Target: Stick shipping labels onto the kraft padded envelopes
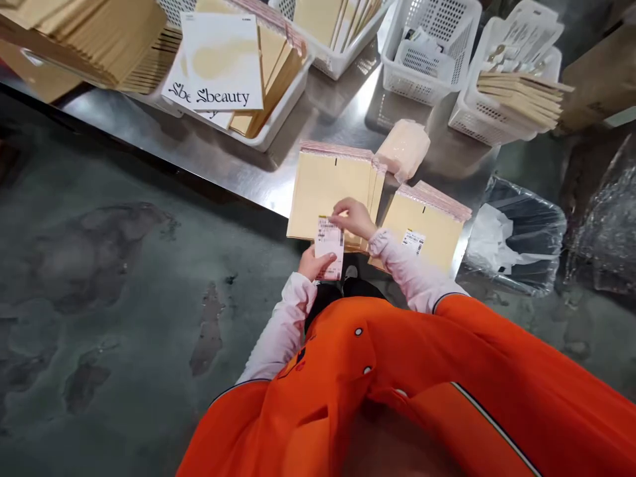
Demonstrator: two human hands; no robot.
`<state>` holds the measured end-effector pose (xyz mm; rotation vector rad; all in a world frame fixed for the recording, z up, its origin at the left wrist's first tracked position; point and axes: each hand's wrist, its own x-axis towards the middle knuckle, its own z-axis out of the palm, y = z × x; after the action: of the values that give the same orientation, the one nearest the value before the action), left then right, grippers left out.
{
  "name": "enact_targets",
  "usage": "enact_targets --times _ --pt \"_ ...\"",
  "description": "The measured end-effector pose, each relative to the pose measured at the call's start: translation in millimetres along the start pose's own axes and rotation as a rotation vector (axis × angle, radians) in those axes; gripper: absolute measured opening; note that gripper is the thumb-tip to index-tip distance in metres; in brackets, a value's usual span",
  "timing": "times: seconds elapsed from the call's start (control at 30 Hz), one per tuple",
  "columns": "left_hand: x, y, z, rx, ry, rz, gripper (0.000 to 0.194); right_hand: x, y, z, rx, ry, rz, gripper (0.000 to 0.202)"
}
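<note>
My left hand (316, 263) grips a stack of printed labels (330, 246) by its lower left side, thumb on top. The fingers of my right hand (354, 217) are pinched at the labels' upper right corner. Under and behind my hands lies a pile of yellow padded envelopes (334, 182) at the table's front edge. To the right is a second pile of envelopes (432, 222), the top one bearing a white label (413, 242). A wrapped pinkish bundle (405, 149) sits behind and between the two piles.
Along the metal table (238, 169) stand a white basket (283, 119) of envelopes and white Sbeauty packs (223, 59), with more baskets (422, 83) behind. Brown envelopes (99, 40) are stacked at upper left. A lined bin (534, 245) stands right of the table.
</note>
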<state>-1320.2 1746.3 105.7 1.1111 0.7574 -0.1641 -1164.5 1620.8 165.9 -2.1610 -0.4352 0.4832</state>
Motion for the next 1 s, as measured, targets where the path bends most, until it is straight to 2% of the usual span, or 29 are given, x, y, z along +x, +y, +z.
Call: enact_targets --times 0.1,0.17,0.2,0.27,0.33,0.37,0.43,0.57,0.67,0.73,0.8,0.87,0.93,1.0 --pt "-5 -20 -19.2 0.007 -0.048 -0.211 0.057 53 14 -2 -0.177 0.176 0.047 0.012" --pt "-17 -34 -33.8 0.003 -0.052 -0.265 0.062 78 27 -3 -0.273 0.202 0.085 0.014" --pt "-25 -40 -41.3 0.007 -0.061 -0.276 0.065 85 33 -4 -0.306 0.209 0.096 0.022" --pt "-41 -48 -56.0 0.013 -0.077 -0.277 0.066 88 45 -6 -0.349 0.278 0.153 0.052" --pt "-55 -50 -68.2 0.017 -0.08 -0.283 0.065 80 55 -8 -0.333 0.371 0.285 0.083" --pt "-59 -49 -72.7 0.02 -0.072 -0.283 0.064 76 60 -9 -0.298 0.397 0.359 0.09" --pt "-62 -43 -77.3 0.032 -0.058 -0.258 0.063 70 66 -11 -0.182 0.432 0.432 0.084" --pt "-51 -21 -70.9 0.085 -0.066 -0.159 0.063 67 72 -21 0.036 0.62 0.325 0.045" --pt "-44 -1 -61.8 0.129 -0.056 -0.098 0.057 36 86 -52 0.105 0.703 0.299 0.042" --pt "-42 9 -57.1 0.129 -0.043 -0.066 0.053 -11 105 -83 0.195 0.73 0.336 0.045" --pt "-42 15 -52.1 0.1 -0.038 -0.035 0.052 -66 127 -112 0.256 0.721 0.445 0.044" --pt "-40 16 -44.6 0.076 -0.049 -0.024 0.055 -111 144 -132 0.194 0.742 0.608 0.047" --pt "-37 15 -33.6 0.094 -0.064 -0.053 0.058 -133 148 -133 0.094 0.806 0.705 0.062" --pt "-32 13 -20.4 0.132 -0.081 -0.086 0.06 -129 135 -113 0.066 0.802 0.654 0.083"
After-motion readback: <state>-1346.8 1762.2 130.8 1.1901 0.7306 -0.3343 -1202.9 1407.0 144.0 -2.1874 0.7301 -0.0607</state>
